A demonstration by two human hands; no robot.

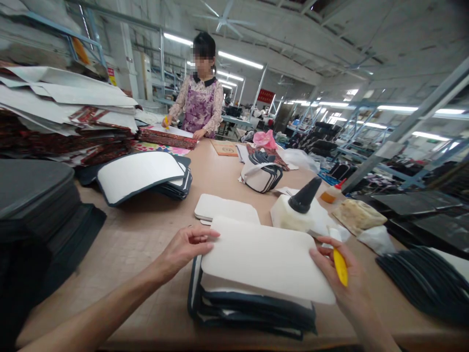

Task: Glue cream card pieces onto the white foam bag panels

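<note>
I have my left grip (187, 247) narrowed on the left edge of a white panel (264, 259), which stretches between the hands and partly hides the dark-edged stack (256, 315) below. My right grip (331, 275) pinches the opposite edge and holds a yellow tool (340, 268) whose covered part I can't make out.

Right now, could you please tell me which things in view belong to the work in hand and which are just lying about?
Likely in the work:
white panel, between left hand and right hand
yellow tool, in the right hand
dark-edged stack, beneath the panel

Seemingly lying about:
pink bag, farther back
beige bundle, to the right
flat orange item, farther back
</note>
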